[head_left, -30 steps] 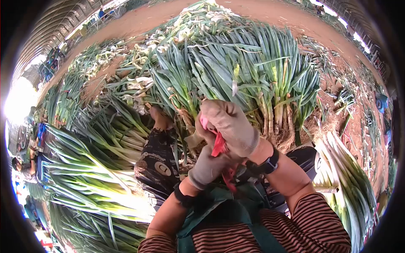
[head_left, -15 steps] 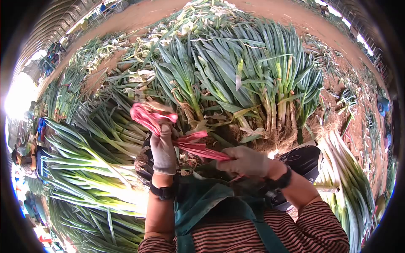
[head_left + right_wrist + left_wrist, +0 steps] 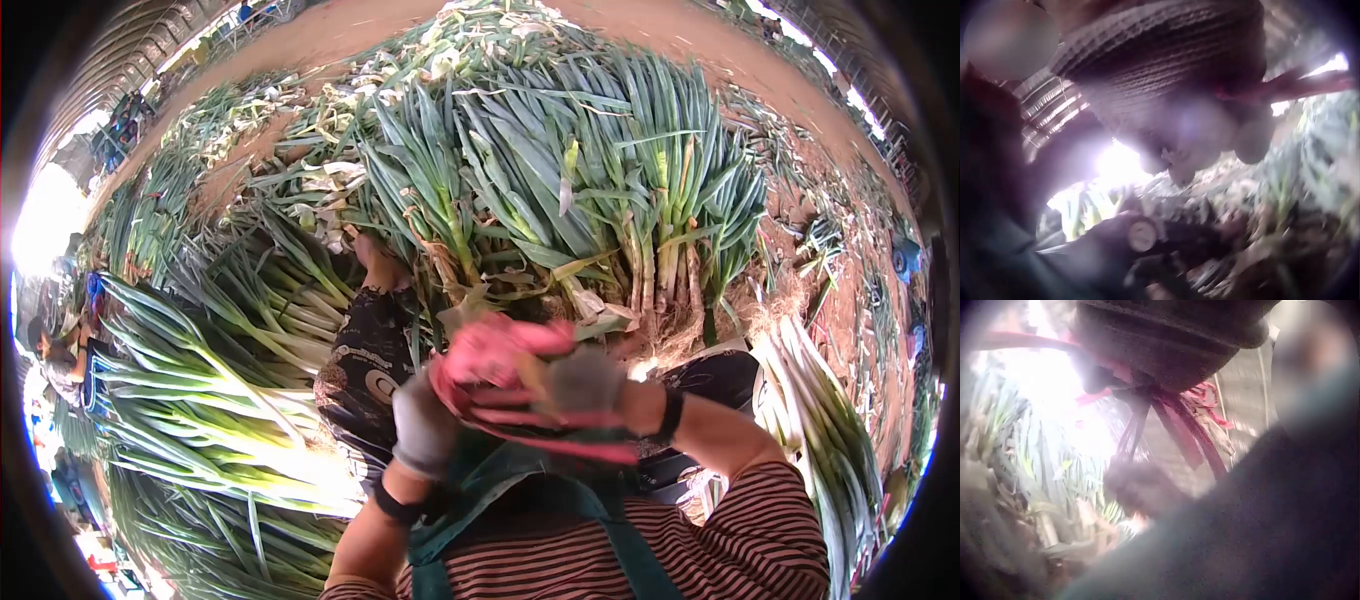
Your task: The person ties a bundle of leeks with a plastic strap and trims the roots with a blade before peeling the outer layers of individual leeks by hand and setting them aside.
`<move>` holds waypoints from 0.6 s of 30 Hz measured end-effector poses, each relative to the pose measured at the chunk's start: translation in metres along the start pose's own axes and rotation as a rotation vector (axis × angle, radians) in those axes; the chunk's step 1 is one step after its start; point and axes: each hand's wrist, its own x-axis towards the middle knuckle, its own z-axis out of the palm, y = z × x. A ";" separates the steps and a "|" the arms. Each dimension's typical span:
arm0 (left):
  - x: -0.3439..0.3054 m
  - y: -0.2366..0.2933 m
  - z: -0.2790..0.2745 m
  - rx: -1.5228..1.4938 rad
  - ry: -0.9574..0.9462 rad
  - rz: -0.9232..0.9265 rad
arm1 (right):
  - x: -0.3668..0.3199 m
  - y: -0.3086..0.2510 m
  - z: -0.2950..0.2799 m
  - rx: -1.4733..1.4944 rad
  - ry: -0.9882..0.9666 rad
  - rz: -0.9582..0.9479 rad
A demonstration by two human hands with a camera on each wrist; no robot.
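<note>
A bundle of pink-red flat ties, blurred by motion, is held in front of the apron. My gloved left hand grips the bundle from its left side; in the left wrist view ties hang below that glove. My gloved right hand, also blurred, holds strands at the bundle's right side. The left wrist view has strands stretched down to the right hand. A red strand runs sideways from the right glove in the right wrist view.
Upright leeks or large green onions stand in a mass ahead. Trimmed bunches lie at the left, and another bunch leans at the right. Peeled leaves are heaped at the back on reddish soil. A bent knee is beside the left hand.
The hands were together with a little red showing, then spread apart with the ties stretched between them. Now they are closer again, and the bundle has moved right and down toward the apron.
</note>
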 end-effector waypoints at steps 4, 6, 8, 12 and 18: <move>-0.007 -0.042 0.002 0.424 -0.254 -0.119 | 0.000 -0.031 0.026 -0.047 0.407 -0.312; 0.002 0.012 0.013 0.808 -0.763 0.130 | -0.006 -0.038 -0.038 -0.199 0.041 -0.194; -0.021 -0.006 0.019 0.577 -0.798 0.454 | 0.006 -0.014 -0.029 -0.020 0.142 -0.218; -0.018 -0.010 0.017 0.193 -0.311 0.156 | 0.017 0.014 0.009 0.194 0.225 -0.120; -0.013 -0.043 0.020 0.592 -0.308 -0.065 | 0.006 -0.032 0.007 -0.043 0.214 -0.119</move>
